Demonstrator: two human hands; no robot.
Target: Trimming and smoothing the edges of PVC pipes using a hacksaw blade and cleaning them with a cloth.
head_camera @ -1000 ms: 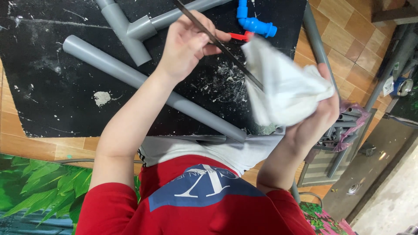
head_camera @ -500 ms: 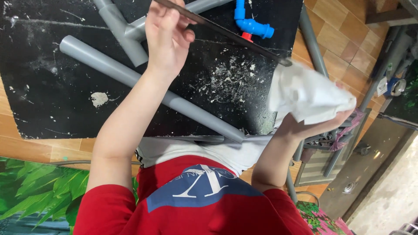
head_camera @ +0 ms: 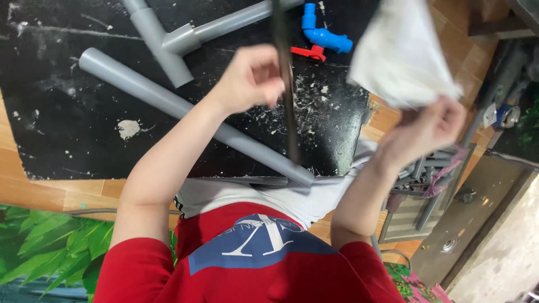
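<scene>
My left hand [head_camera: 250, 78] is closed around a thin dark blade [head_camera: 291, 123], which now hangs nearly upright above the black mat [head_camera: 56, 112]. To the right, my right hand [head_camera: 426, 126] grips a crumpled white cloth [head_camera: 401, 50] and holds it up, apart from the blade. Under my left forearm a long grey pipe [head_camera: 140, 87] lies diagonally across the mat. White shavings [head_camera: 306, 104] are scattered near the blade.
A grey pipe assembly with a tee fitting [head_camera: 179, 42] lies at the mat's far side, next to a blue tap with a red handle [head_camera: 325, 36]. A crate of grey pipe offcuts [head_camera: 421, 179] stands on the wooden floor at right. Green leaves [head_camera: 33, 247] are at lower left.
The blade has swung from a diagonal to nearly vertical as my left hand shifted right and down. My right hand has pulled the cloth off the blade and lifted it to the right.
</scene>
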